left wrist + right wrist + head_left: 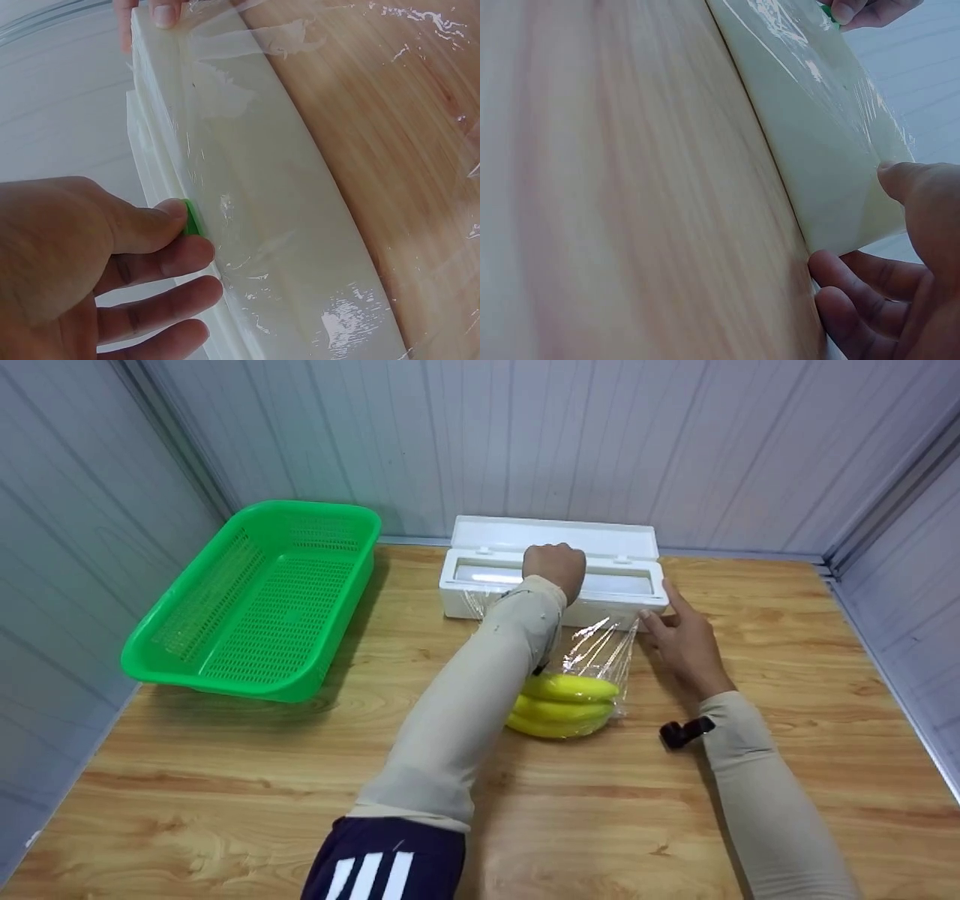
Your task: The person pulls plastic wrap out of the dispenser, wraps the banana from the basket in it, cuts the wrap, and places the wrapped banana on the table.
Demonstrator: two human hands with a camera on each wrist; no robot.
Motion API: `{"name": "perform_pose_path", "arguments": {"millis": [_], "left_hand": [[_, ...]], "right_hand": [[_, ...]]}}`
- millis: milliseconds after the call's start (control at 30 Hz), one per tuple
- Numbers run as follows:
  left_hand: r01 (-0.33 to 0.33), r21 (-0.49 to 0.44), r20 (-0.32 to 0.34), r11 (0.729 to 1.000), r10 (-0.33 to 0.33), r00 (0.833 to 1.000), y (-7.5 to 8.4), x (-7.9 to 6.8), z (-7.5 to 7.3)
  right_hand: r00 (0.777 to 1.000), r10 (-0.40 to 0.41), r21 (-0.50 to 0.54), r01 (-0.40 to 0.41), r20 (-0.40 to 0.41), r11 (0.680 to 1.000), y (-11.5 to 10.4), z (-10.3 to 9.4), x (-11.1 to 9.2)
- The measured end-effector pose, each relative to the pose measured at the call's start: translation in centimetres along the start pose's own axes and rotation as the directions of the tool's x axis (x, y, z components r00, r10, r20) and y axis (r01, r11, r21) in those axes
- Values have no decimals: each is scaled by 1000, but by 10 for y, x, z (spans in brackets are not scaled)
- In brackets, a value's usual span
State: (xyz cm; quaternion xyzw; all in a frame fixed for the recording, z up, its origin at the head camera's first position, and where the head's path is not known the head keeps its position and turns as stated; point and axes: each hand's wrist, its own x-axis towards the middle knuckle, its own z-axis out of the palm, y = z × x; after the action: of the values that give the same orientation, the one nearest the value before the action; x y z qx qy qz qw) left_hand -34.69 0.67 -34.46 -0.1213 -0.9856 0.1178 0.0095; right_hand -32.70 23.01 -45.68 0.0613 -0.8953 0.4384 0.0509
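The white cling film dispenser box (459, 601) lies along the back of the table, its lid (551, 534) raised. My left hand (553, 566) is over the middle of its front rim, pinching a small green slide cutter (193, 217) between thumb and forefinger. At the box's right end, my right hand (684, 649) grips the corner, thumb on the front face and fingers around the end. Clear cling film (596, 651) hangs from the front and runs down over a bunch of yellow bananas (570, 709). My left forearm hides the bananas' left part.
A green plastic basket (346, 619) with perforated sides stands to the left on the wooden table (600, 825). Pale panel walls (555, 442) close off the back and both sides, with the raised lid near the back one.
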Motion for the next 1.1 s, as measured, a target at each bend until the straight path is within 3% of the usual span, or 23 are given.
{"name": "perform_pose_path", "arguments": {"millis": [267,733,1100], "left_hand": [[10,-24,-13,1000,-10,1000,-2,-1,2],[10,27,-11,1000,-9,1000,-8,-3,2],[23,9,-8,1000,-23,1000,-16,-5,1]], "right_hand": [[1000,-5,-14,5,-14,1000,1,-1,1],[999,-37,-38,36,-29,999,3,1,2],[1000,-17,-35,16,-22,999,2,1,3]]}}
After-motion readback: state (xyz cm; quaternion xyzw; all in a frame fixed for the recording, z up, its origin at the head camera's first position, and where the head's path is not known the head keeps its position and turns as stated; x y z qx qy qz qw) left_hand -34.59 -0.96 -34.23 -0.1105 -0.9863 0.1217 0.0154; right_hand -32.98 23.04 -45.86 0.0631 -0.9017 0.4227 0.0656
